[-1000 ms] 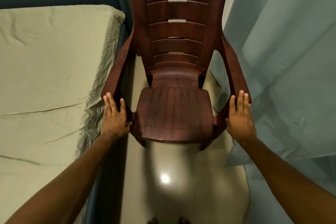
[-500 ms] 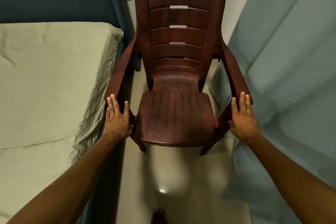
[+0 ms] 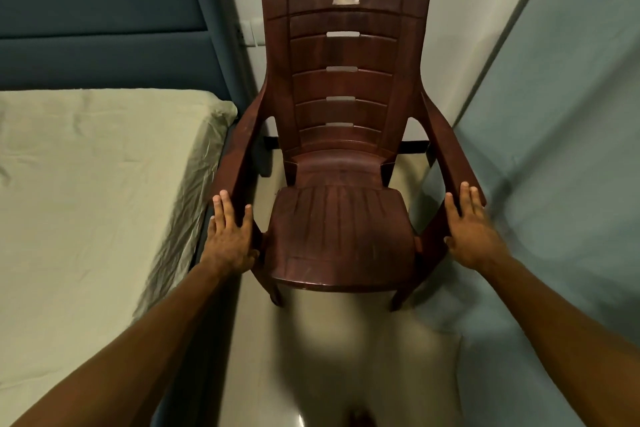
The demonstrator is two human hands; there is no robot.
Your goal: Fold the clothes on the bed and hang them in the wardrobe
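Fingers: straight and laid flat on both sides, left fingers [image 3: 227, 206] pressed along the front end of the left armrest, right fingers [image 3: 465, 198] pressed against the front end of the right armrest; nothing is curled round or pinched.
Left hand [image 3: 230, 236]: set on the outer front of the chair [image 3: 341, 218], just beside the edge of the bed [image 3: 104, 184].
Right hand [image 3: 471, 232]: mirrored on the far armrest, with the curtain [image 3: 561, 149] close behind it.
Chair: held between the two palms, upright, back to the wall, seat facing the person, standing on the floor [image 3: 346, 357] in the gap between bed and curtain.
Clothes: none can be made out; only a creased pale sheet is shown on the bed, and the wardrobe is out of view.
Key relation: the bed is lying to the left of both hands, its long side running away alongside the chair, so the left hand is the nearer one to it.
Step judged: the chair is being handled, folding not yet begun.
Next move: a turn left toward the bed would be called for, with the chair released first.
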